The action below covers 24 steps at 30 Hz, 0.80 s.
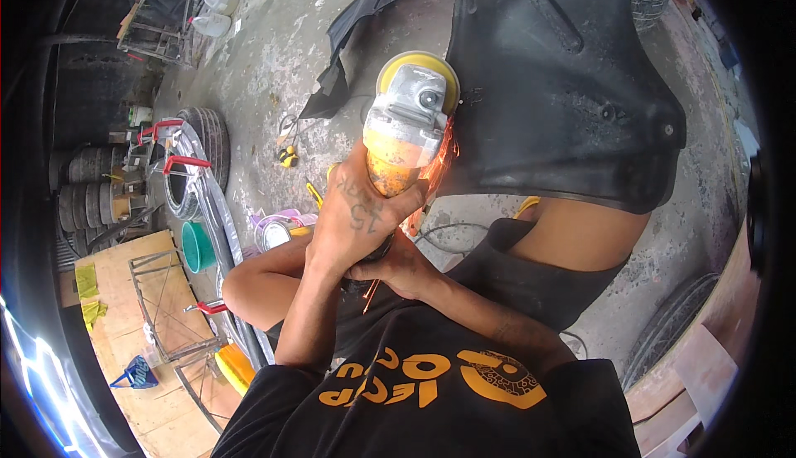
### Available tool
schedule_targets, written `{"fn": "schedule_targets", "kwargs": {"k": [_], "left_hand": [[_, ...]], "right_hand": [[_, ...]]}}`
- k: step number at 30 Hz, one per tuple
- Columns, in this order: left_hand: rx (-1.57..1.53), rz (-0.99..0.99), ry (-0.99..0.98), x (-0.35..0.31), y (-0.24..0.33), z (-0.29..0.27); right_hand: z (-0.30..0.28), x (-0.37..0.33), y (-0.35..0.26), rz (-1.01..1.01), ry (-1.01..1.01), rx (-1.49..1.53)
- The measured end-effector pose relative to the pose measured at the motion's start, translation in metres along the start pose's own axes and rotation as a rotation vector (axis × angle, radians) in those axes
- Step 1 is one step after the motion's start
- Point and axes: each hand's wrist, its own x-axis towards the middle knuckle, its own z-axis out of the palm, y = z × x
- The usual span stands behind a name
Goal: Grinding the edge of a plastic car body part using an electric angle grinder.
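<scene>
A yellow grinder (400, 135) is gripped by the left hand (356, 213) and, behind it, the right hand (400, 267), at the edge of a black panel (551, 101) partly covering the right leg (572, 236); sparks (448, 158) are thrown, grinding seemingly under way, what is left unclear

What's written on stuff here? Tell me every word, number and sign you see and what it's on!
I don't copy out writing, but here is where it shows:
Black shirt: big orange letters, upside down in this view, beside a round orange design.
Left hand, on the yellow angle grinder: dark characters inked across the back.
Small blue item on the wooden board: pale lettering, too small to read surely.
</scene>
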Motion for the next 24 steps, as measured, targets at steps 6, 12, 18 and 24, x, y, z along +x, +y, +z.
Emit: {"fn": "schedule_targets", "kwargs": {"k": [6,12,18,24], "left_hand": [[0.01,-0.001,-0.012,0.001,0.001,-0.002],[0.005,-0.013,-0.007,0.002,-0.003,-0.002],[0.047,0.033,0.028,0.002,-0.01,-0.002],[0.03,0.002,0.139,-0.005,-0.008,-0.007]], "right_hand": [[0.002,0.001,-0.003,-0.005,0.004,0.006],[0.002,0.002,0.003,-0.033,-0.003,0.004],[-0.002,0.004,0.001,-0.005,0.014,-0.027],[0.004,0.006,-0.004,-0.032,-0.039,-0.051]]}}
